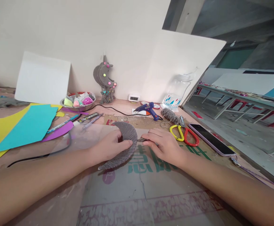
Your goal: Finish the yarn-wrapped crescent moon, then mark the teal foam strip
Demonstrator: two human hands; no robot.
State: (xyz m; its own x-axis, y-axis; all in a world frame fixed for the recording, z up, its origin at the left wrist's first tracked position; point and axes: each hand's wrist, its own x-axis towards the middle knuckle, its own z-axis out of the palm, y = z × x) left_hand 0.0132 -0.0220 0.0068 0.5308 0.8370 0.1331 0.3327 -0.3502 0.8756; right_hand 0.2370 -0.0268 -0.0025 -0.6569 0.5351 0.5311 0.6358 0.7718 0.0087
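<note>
A grey crescent moon (130, 138) wound with yarn is in my left hand (107, 145), thumb on its front face and fingers bent behind it. Its lower tip points down to the left, just over a clear sheet (118, 194). At the moon's outer right edge, my right hand (161, 144) pinches a small, dark grey, pointed piece (141, 140). The piece's tip meets or nearly meets the edge; its exact kind is too small to tell. The fingers partly cover it.
Beyond my hands lie a blue glue gun (148, 109), a grey yarn bundle (170, 116), scissors (184, 134) and a phone (212, 138). Coloured sheets (28, 125) and a bowl (78, 107) are left. A decorated moon (105, 75) hangs against the wall; a plastic jar (176, 92) stands right.
</note>
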